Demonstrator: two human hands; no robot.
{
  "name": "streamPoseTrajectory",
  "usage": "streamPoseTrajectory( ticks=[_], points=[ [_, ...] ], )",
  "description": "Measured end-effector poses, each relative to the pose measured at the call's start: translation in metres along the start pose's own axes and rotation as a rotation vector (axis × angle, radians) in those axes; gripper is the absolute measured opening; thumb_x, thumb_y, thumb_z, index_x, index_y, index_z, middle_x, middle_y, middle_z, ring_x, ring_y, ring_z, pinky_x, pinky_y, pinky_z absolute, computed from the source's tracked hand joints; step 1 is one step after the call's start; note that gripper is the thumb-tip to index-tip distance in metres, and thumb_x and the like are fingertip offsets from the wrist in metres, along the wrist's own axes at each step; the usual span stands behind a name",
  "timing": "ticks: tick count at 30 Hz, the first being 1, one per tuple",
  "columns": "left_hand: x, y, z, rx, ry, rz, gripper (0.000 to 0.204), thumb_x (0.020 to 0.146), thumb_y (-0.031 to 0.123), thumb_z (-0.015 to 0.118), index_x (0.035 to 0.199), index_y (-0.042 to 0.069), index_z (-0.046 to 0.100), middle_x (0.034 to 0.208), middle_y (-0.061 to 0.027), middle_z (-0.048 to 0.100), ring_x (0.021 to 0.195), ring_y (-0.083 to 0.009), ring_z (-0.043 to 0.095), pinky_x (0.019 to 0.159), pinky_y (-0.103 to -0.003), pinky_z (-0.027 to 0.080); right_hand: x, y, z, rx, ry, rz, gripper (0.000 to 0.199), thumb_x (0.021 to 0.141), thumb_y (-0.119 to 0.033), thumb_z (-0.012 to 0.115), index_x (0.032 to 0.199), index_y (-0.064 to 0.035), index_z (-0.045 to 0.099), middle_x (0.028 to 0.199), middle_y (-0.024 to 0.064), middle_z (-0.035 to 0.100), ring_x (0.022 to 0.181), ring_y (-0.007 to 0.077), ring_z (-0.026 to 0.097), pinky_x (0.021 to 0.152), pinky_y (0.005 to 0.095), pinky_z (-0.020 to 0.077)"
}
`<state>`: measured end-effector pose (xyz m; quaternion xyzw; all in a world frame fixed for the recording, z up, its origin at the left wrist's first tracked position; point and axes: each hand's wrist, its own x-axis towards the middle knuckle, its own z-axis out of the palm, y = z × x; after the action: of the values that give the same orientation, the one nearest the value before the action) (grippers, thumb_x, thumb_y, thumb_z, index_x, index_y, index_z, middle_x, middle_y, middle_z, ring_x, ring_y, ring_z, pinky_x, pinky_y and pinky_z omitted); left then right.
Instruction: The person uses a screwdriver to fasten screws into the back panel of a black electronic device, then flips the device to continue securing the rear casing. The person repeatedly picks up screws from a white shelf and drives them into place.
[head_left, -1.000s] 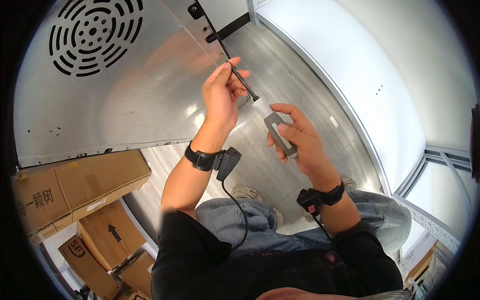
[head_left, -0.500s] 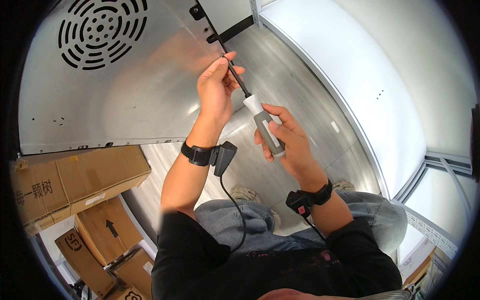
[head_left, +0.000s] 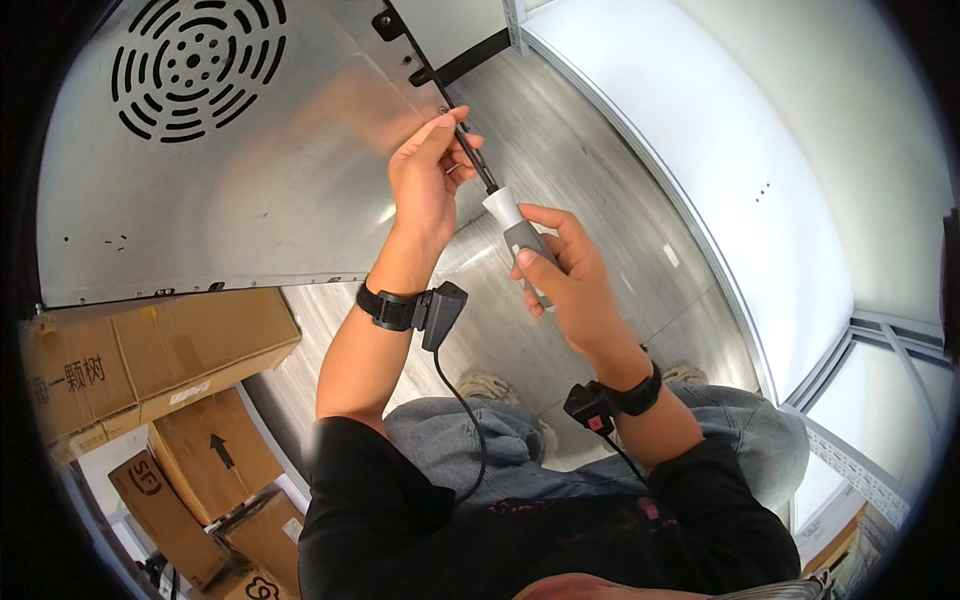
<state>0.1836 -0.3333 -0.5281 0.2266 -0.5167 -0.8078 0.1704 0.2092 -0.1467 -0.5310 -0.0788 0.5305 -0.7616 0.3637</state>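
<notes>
Beside the metal panel (head_left: 270, 210), our left hand (head_left: 424, 180) pinches the screwdriver (head_left: 503, 208) by its shaft (head_left: 486, 176), our right hand (head_left: 572, 275) by its handle (head_left: 522, 237); we're seemingly aligning, and turning needs steadiness.

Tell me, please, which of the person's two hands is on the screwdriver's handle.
The right hand: it grips the grey-and-white handle, whereas the left hand is at the dark shaft.

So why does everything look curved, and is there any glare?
In the head view, the fisheye lens bends the white panel's long edge into an arc and the rim falls to black; the metal sheet shows a warm, smeared reflection near the left hand; pale glare marks the floor; the screwdriver looks fairly sharp.
</notes>
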Motion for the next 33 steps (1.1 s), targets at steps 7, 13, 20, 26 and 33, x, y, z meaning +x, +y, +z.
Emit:
streamPoseTrajectory(
  ticks=[7,13,20,26,33],
  points=[
    [-0.001,0.001,0.001,0.092,0.004,-0.006,0.023,0.088,0.016,0.062,0.106,0.002,0.063,0.078,-0.0047,0.065,0.060,-0.0084,0.055,0.056,-0.021,0.044,0.006,0.020,0.000,-0.409,0.076,-0.059,0.051,0.083,-0.016,0.063,0.128,-0.0062,0.041,0.093,0.0059,0.054,0.080,0.0121,0.055,0.057,0.0250,0.0459],
    [0.001,0.002,-0.003,0.086,-0.021,-0.025,0.022,0.090,0.015,0.059,0.107,0.002,0.063,0.082,-0.0047,0.066,0.063,-0.0089,0.056,0.058,-0.021,0.043,0.011,0.010,-0.013,0.302,-0.201,0.309,0.053,0.086,-0.016,0.057,0.134,-0.0041,0.036,0.107,0.0082,0.055,0.088,0.0189,0.059,0.057,0.0292,0.0526],
    [0.005,-0.002,-0.007,0.191,-0.038,0.014,0.022,0.087,0.015,0.064,0.104,0.000,0.064,0.080,-0.0043,0.065,0.061,-0.0093,0.057,0.055,-0.022,0.045,0.013,0.030,-0.008,-0.242,-0.024,0.027,0.052,0.083,-0.010,0.063,0.129,-0.0032,0.039,0.101,0.0092,0.052,0.083,0.0137,0.056,0.055,0.0273,0.0518],
    [0.004,0.006,-0.006,0.241,-0.042,-0.050,0.021,0.090,0.015,0.058,0.106,0.002,0.063,0.078,-0.0029,0.064,0.064,-0.0089,0.059,0.055,-0.020,0.044,0.015,0.019,-0.011,-0.193,-0.100,0.169,0.055,0.082,-0.011,0.064,0.130,-0.0029,0.039,0.099,0.0088,0.054,0.084,0.0143,0.057,0.056,0.0281,0.0529],
    [0.001,0.010,-0.003,0.184,-0.045,-0.065,0.022,0.090,0.015,0.059,0.108,0.001,0.063,0.078,-0.0029,0.064,0.065,-0.0085,0.059,0.054,-0.020,0.044,0.015,0.021,-0.019,0.033,-0.149,0.189,0.058,0.083,-0.012,0.064,0.133,-0.0030,0.037,0.097,0.0098,0.056,0.081,0.0195,0.059,0.056,0.0312,0.0535]
  ],
)
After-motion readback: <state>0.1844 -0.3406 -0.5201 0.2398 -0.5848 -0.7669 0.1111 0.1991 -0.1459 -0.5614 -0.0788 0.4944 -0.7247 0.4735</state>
